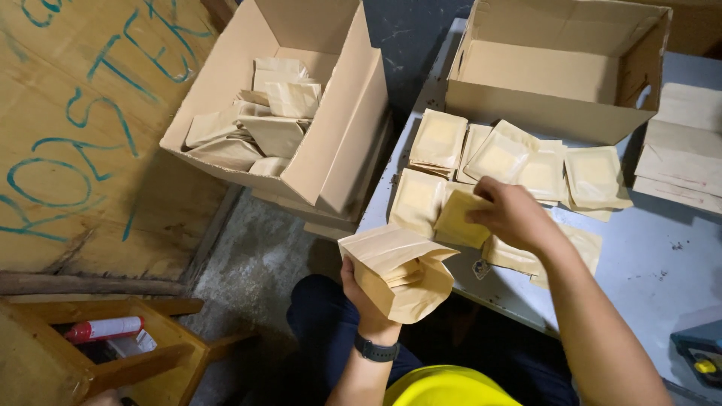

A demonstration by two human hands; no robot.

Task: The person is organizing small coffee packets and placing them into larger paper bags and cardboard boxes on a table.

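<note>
Grey worktop (662, 256): roughly eight pouches (519, 162) left loose. Right hand (511, 214) fingers pinch one pouch (459, 219); left hand (366, 297) grips open paper bag (398, 274). Box (331, 143) at 10 o'clock part-filled with bags; box (541, 113) at 1 o'clock looks empty.

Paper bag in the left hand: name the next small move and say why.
Probably slide the flat pouch, pinched by the right hand, into the paper bag. The left hand holds that bag with its mouth gaping toward the pouch, other pouches already inside.
</note>
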